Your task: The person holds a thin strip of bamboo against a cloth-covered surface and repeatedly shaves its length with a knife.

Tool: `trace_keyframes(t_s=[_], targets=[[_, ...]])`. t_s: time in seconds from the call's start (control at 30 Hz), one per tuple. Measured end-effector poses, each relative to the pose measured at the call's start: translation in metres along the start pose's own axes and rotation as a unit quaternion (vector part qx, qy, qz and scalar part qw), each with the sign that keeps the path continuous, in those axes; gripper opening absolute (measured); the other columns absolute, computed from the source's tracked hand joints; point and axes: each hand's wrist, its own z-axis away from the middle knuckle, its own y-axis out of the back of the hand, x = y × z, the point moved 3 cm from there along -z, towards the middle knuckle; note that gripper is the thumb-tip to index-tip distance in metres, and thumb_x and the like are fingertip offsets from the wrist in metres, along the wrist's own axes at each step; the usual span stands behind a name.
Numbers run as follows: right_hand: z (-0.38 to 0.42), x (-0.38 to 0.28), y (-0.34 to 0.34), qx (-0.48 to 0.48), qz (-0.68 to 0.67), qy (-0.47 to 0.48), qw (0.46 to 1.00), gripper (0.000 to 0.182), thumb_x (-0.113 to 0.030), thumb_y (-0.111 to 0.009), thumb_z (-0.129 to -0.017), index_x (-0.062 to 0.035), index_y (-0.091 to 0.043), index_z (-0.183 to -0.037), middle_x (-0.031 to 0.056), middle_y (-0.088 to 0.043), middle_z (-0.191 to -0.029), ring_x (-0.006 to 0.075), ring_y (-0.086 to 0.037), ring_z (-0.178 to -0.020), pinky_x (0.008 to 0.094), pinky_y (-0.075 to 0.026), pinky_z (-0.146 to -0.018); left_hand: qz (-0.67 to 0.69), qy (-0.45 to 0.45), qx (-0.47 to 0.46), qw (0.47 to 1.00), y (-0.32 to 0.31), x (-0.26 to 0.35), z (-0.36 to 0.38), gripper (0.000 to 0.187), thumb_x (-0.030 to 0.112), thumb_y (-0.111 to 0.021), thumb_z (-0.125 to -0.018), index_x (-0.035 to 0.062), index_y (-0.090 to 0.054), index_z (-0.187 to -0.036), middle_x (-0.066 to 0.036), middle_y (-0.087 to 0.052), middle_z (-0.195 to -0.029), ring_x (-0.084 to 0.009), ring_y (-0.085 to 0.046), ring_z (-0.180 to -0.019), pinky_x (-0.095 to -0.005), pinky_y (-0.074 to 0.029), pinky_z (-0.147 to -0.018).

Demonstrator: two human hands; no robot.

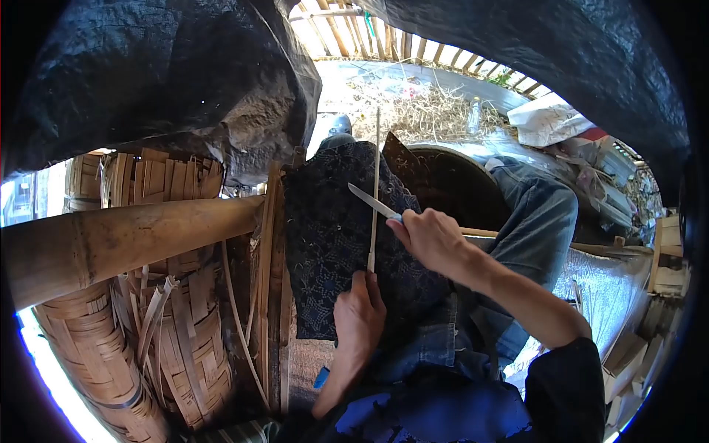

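Note:
My left hand (360, 304) is closed around the lower end of a thin pale strip (376, 173), which points up and away over my lap. My right hand (428, 235) grips a knife (368, 198) by its handle. The blade points up and to the left, and it crosses the strip or lies right against it; which of these, I cannot tell. Under both hands a dark patterned cloth (325, 244) covers my leg.
A thick bamboo pole (140, 240) juts in from the left above rolled woven bamboo (103, 354). Dark sheeting (162, 74) hangs overhead. A round dark container (461, 188) stands beyond my lap. Farther off lie straw (428, 111), a clear bottle (473, 116) and a white sack (546, 120).

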Motion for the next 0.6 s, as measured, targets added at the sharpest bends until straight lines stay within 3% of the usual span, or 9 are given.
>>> trace_keyframes(t_s=[0.17, 0.3, 0.43, 0.53, 0.6], targets=[[-0.02, 0.007, -0.001, -0.048, -0.042, 0.004, 0.998, 0.046, -0.034, -0.047, -0.096, -0.0009, -0.052, -0.064, 0.0192, -0.055, -0.053, 0.0377, -0.058, -0.049, 0.0456, -0.045, -0.045, 0.011, 0.006, -0.003, 1.0, 0.003, -0.001, -0.003, 0.015, 0.015, -0.048, -0.094, 0.0028, -0.053, -0.086, -0.024, -0.057, -0.057, -0.0427, -0.058, -0.054, -0.0493, -0.043, -0.045], [-0.032, 0.012, -0.003, -0.032, -0.022, 0.019, 0.999, 0.046, -0.033, -0.046, -0.097, -0.0012, -0.052, -0.064, 0.0189, -0.055, -0.053, 0.0367, -0.058, -0.049, 0.0452, -0.045, -0.044, 0.022, 0.001, 0.002, 1.0, 0.005, -0.001, -0.004, 0.015, 0.014, -0.05, -0.093, 0.002, -0.052, -0.084, -0.023, -0.056, -0.056, -0.0414, -0.058, -0.053, -0.0482, -0.043, -0.043], [-0.071, 0.038, -0.001, -0.018, -0.002, -0.014, 1.0, 0.052, -0.033, -0.038, -0.1, -0.0026, -0.054, -0.061, 0.0132, -0.055, -0.049, 0.028, -0.057, -0.041, 0.0421, -0.049, -0.043, 0.017, -0.022, -0.005, 1.0, 0.004, -0.002, 0.0, 0.014, 0.012, -0.051, -0.092, 0.0019, -0.051, -0.082, -0.022, -0.056, -0.055, -0.041, -0.058, -0.052, -0.0474, -0.042, -0.042], [-0.111, 0.065, -0.005, -0.048, -0.009, -0.011, 0.999, 0.052, -0.033, -0.034, -0.101, -0.0037, -0.052, -0.062, 0.0085, -0.05, -0.046, 0.0209, -0.049, -0.036, 0.0358, -0.045, -0.038, 0.042, -0.011, -0.014, 0.999, 0.006, -0.001, 0.001, 0.014, 0.012, -0.051, -0.092, 0.0011, -0.052, -0.083, -0.023, -0.055, -0.056, -0.0419, -0.057, -0.054, -0.0468, -0.041, -0.043], [-0.148, 0.086, -0.004, -0.041, -0.012, -0.03, 0.999, 0.05, -0.035, -0.03, -0.102, -0.0047, -0.051, -0.068, 0.0028, -0.044, -0.045, 0.0137, -0.038, -0.033, 0.031, -0.036, -0.032, 0.08, -0.031, 0.007, 0.996, 0.009, -0.002, 0.001, 0.016, 0.012, -0.05, -0.093, -0.0001, -0.053, -0.084, -0.018, -0.055, -0.053, -0.0337, -0.058, -0.045, -0.0396, -0.038, -0.039]])
